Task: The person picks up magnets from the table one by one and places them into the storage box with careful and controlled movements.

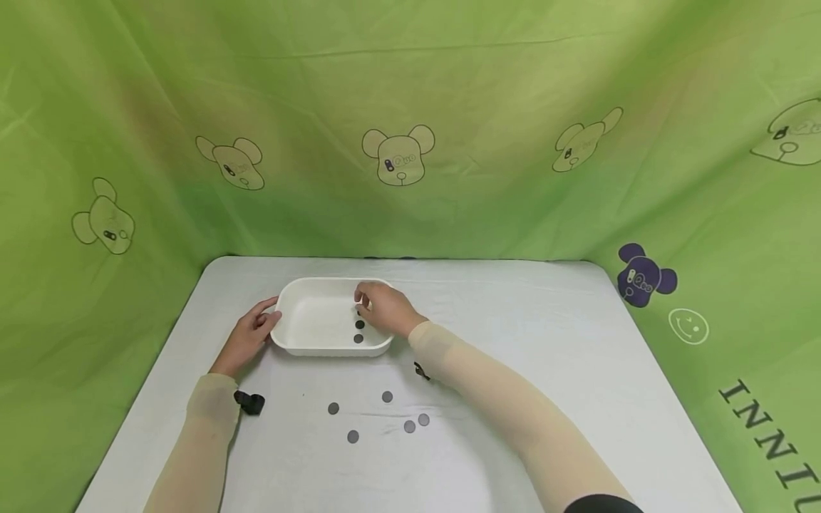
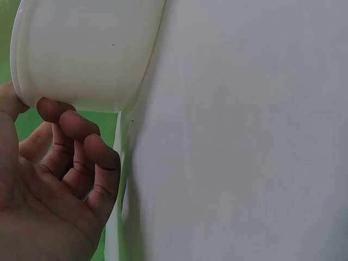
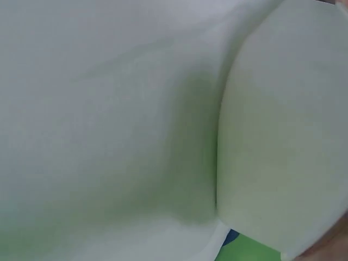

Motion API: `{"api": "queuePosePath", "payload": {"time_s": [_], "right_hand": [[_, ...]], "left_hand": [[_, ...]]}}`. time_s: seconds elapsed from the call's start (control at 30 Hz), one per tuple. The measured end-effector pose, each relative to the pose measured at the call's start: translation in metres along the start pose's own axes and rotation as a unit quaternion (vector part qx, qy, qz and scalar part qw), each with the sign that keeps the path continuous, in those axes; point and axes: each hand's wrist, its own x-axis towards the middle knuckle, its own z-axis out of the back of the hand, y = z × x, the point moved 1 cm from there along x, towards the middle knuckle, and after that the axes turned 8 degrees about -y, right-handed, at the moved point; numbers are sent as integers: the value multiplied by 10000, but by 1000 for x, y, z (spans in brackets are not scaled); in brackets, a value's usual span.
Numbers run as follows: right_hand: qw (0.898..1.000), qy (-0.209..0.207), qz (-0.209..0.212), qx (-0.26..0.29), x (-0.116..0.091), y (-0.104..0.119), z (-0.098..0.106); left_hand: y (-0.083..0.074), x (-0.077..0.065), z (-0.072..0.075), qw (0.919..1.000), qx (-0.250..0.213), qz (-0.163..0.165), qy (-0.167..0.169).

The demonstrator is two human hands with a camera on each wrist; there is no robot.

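A white rectangular tray (image 1: 321,352) with rounded corners lies on the table. My left hand (image 1: 249,338) grips its left end, thumb at the rim; in the left wrist view the curled fingers (image 2: 80,126) touch its outer wall. My right hand (image 1: 389,308) is over the tray's right part, its fingers bent downward. Just under its thumb a dark round disc (image 1: 359,313) shows partly; whether the fingers pinch it is unclear. Below that, inside the tray, are a black disc (image 1: 360,324) and a dark grey disc (image 1: 358,338). The right wrist view hides the right fingertips.
Several grey discs lie loose on the white table (image 1: 288,456) in front of the tray, among them one disc (image 1: 333,408) at the left and another disc (image 1: 424,420) at the right. A green curtain (image 1: 410,221) printed with bear heads encloses the back and sides.
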Motion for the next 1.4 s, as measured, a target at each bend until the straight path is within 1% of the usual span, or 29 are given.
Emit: {"api": "queuePosePath", "payload": {"time_s": [0.17,0.37,0.6,0.87,1.27,1.4], "right_hand": [[9995,-51,72,316,-1,-4,6],[9980,-171,146,585,-11,-3,24],[9969,-267,350,655,-25,-7,33],[9944,-474,623,716,-48,-8,39],[9915,-616,682,918,-83,-17,49],[9924,-564,640,885,-95,-19,53]], "left_hand": [[-1,0,0,10000,34,-14,-4],[1,2,0,10000,-23,-25,21],[2,2,1,10000,4,-3,43],[1,0,1,10000,3,-7,61],[1,-1,1,10000,41,-32,28],[0,-1,0,10000,15,-71,29]]}}
